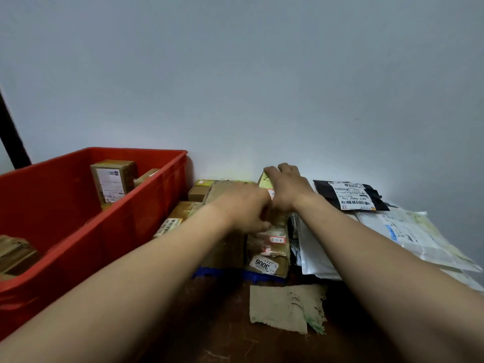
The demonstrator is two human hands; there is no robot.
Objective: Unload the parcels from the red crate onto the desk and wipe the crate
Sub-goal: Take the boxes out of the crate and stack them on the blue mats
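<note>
The taped parcel (267, 248), labelled 3006, lies on the stack of boxes on the bench (209, 326), directly under both hands. The left hand (243, 208) grips its near top edge, thumb pressed to the tape. The right hand (286, 188) curls its fingers over the far end, where a yellowish edge shows by the wall. This looks like the unloading step, with the parcel being settled into place, not lifted.

To the left of the left hand stands the red crate (86, 226), and it is not empty: an upright box (111, 183) leans at its back and more cardboard sits in the near corner. To the right of the right hand lie a black mailer (351, 195) and white mailers (408, 231).

Nearer than both hands, a frayed cloth (285, 307) waits on the bench. The next move likely calls for letting go and reaching left into the crate — wiping should come only after it is emptied.
</note>
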